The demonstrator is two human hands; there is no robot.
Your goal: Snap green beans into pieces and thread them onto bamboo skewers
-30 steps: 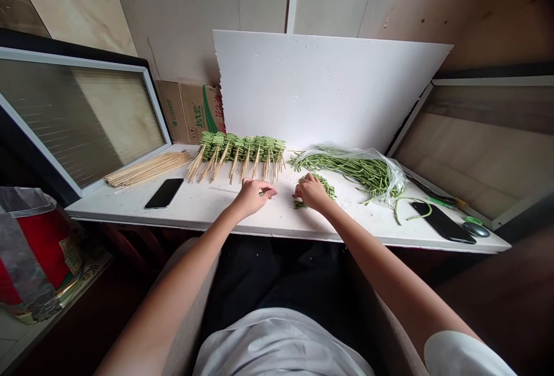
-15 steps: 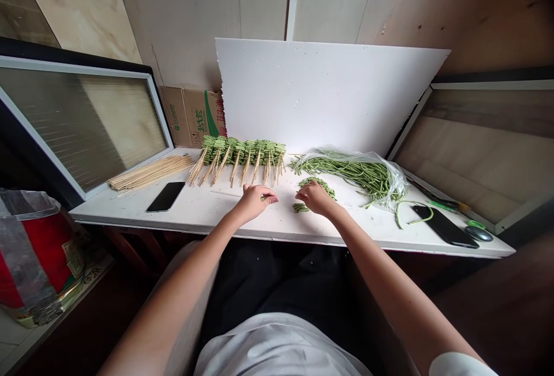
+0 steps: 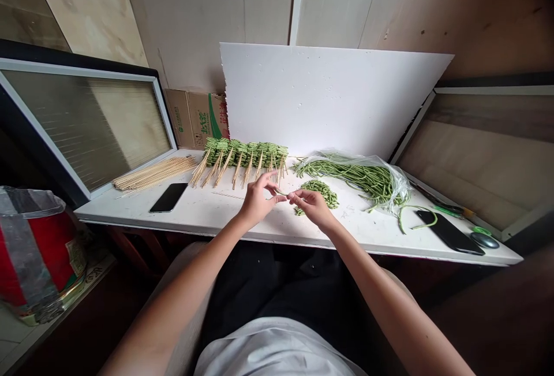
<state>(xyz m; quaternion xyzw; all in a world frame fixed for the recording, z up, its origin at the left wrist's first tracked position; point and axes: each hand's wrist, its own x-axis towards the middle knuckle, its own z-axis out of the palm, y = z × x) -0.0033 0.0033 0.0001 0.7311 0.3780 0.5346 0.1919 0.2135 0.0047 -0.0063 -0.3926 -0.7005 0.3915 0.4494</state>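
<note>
My left hand (image 3: 258, 199) is closed in a pinch on a short piece of green bean (image 3: 280, 192) above the table's middle. At the other end of that piece, the fingertips of my right hand (image 3: 313, 205) are pinched together and meet it. Just behind my right hand lies a heap of cut bean pieces (image 3: 324, 189), partly covered by the fingers. Beyond my left hand, bean pieces threaded on skewers (image 3: 246, 152) are stacked in a row, their bare stick ends pointing toward me. One thin loose skewer (image 3: 227, 195) lies left of my left hand.
Bare bamboo skewers (image 3: 156, 172) and a phone (image 3: 168, 197) lie at left. Long beans (image 3: 367, 177) spill from a clear plastic bag (image 3: 400, 182) at right, near another phone (image 3: 450, 233). A white foam board (image 3: 333, 99) stands behind, beside a cardboard box (image 3: 197, 116).
My hands have come together from apart. The right hand has left the heap and moved left, and the bean piece now shows between both hands. The view has shifted slightly.
</note>
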